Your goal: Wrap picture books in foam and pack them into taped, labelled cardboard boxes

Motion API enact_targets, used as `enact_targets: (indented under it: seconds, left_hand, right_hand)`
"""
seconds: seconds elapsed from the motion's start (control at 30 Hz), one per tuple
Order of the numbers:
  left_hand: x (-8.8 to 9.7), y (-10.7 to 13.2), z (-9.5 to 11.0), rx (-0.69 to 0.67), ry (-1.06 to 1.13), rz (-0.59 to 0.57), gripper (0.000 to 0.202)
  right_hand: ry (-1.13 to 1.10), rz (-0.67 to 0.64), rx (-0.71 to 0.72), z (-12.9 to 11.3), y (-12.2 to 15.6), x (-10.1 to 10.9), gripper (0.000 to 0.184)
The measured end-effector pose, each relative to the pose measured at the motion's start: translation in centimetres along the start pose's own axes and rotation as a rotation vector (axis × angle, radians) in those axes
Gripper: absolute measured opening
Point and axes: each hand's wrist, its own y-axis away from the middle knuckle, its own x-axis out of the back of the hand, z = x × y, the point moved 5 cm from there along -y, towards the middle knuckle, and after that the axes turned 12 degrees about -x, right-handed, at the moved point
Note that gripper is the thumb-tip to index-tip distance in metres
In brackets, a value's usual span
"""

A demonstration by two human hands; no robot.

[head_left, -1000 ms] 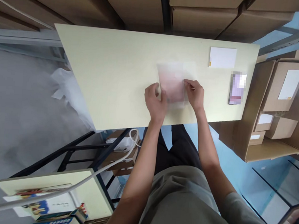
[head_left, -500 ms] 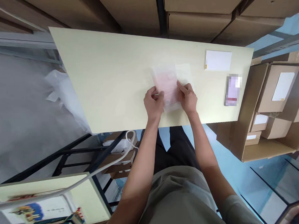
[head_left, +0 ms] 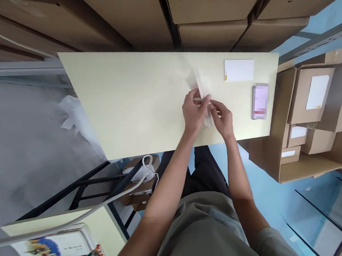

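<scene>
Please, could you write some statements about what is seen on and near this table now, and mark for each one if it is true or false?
1. The left hand holds a thin, pale packet. True.
2. The white card lies at the left end of the table. False: the white card lies toward the right end of the table.
3. The purple item lies near the table's right edge. True.
4. The right hand rests flat on the purple item. False: the right hand has bent fingers and is close by the pale packet.
5. The open carton at the right holds smaller boxes. True.
</scene>
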Motion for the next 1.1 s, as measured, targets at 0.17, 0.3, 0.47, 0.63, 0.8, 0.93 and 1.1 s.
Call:
enact_targets:
  seconds: [0.17, 0.3, 0.47, 0.63, 0.8, 0.93, 1.1]
  left_hand:
    - [0.3, 0.2, -2.4, 0.028, -0.044, 0.025, 0.053]
    - [1.2, 1.5, -5.2, 0.182, 0.003, 0.07, 0.054]
    - [1.6, 1.9, -6.8, 0.267, 0.241, 0.071, 0.051]
    - [6.1, 1.9, -7.3, 0.201, 0.182, 0.101, 0.039]
    - [14.3, 1.9, -7.6, 0.082, 0.217, 0.126, 0.04]
    - [22.3, 0.7, -8.8, 0.049, 0.237, 0.189, 0.049]
    - [30.3, -2.4, -12.2, 0.041, 0.107, 0.336, 0.047]
  right_hand:
    - [0.193, 0.142, -0.011, 2.1, -0.1, 1.5, 0.045]
    - [0.253, 0.257, -0.027, 4.0, -1.1, 1.1, 0.037]
    - [0.123, 0.209, -0.073, 4.0, -0.7, 0.1, 0.037]
    - [-0.113, 0.066, -0.149, 2.6, 1.2, -3.7, 0.045]
    - [-0.226, -0.1, -0.206, -1.1, 3.6, -12.2, 0.042]
    - [-0.303, -0.2, -0.189, -5.0, 3.7, -20.0, 0.038]
    - [-0.24, -0.274, -0.127, -9.0, 1.6, -28.6, 0.031]
